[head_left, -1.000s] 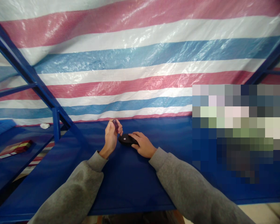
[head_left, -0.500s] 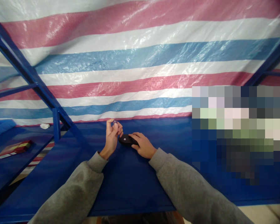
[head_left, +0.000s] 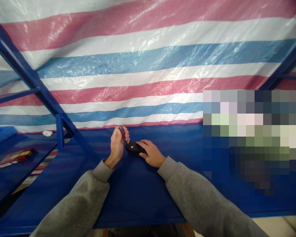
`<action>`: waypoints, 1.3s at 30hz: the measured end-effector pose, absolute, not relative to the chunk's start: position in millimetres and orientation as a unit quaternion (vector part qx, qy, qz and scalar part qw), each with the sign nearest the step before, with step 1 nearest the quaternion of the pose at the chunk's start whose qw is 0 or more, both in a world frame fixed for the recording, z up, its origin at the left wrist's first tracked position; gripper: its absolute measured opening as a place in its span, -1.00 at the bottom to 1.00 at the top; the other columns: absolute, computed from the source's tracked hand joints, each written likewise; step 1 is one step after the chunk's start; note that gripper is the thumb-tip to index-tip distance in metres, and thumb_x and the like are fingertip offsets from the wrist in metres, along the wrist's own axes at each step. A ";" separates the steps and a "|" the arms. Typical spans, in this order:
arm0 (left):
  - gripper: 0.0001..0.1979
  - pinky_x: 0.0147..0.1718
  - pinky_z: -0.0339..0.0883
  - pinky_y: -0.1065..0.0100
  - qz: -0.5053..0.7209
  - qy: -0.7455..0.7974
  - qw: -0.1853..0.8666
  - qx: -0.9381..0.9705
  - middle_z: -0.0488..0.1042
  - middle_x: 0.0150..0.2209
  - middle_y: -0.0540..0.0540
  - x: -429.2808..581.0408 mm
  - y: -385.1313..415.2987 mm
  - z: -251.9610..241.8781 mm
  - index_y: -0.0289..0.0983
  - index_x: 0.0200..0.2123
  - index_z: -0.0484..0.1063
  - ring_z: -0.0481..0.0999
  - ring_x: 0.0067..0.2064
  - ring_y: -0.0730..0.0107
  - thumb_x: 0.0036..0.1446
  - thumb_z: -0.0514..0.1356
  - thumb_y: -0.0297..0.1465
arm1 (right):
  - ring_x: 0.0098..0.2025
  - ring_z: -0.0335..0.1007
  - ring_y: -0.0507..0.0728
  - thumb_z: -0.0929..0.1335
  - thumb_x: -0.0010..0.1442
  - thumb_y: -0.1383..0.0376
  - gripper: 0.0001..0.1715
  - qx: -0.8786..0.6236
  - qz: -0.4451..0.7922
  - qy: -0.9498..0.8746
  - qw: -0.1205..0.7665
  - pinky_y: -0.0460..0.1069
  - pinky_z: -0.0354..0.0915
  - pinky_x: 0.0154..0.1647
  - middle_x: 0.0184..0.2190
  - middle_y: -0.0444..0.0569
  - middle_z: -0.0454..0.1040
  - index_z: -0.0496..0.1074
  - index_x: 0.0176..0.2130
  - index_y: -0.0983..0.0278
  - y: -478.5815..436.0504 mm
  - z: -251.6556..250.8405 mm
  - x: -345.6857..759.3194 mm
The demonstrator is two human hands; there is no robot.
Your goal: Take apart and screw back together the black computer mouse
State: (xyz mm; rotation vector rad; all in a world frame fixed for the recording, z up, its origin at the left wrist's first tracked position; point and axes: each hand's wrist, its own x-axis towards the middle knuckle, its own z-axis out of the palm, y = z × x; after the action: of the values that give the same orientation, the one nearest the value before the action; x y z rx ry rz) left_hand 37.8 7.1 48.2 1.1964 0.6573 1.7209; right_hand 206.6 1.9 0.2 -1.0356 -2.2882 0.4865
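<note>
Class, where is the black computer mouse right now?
In the head view, the black computer mouse lies on the blue table under the right hand, beside the left hand.

The single head-worn camera is looking forward and down from the person's head, facing a striped tarpaulin (head_left: 148, 65) and taking in a blue tabletop (head_left: 138, 200) below it. It is viewing the left hand (head_left: 117, 146) and right hand (head_left: 151, 153) from just behind them, with both grey sleeves (head_left: 192, 194) reaching in from the bottom edge.
</note>
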 end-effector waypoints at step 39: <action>-0.79 -0.54 0.16 0.48 0.695 0.239 0.475 0.484 0.18 -0.54 0.05 37.0 7.9 48.1 -0.23 -0.32 0.24 0.20 -0.53 0.54 0.24 0.06 -0.21 | 0.07 0.17 0.22 0.35 0.11 0.35 -0.40 -0.382 0.172 -0.861 0.287 0.16 0.14 0.10 0.07 0.07 0.28 0.23 0.15 0.25 -1.5 -0.1 206.4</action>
State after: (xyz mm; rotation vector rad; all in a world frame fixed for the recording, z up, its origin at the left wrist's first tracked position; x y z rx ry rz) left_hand 37.0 7.9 48.1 1.1824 0.5832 1.6994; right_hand 206.4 -1.5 -0.1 -1.0215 -2.3007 0.4593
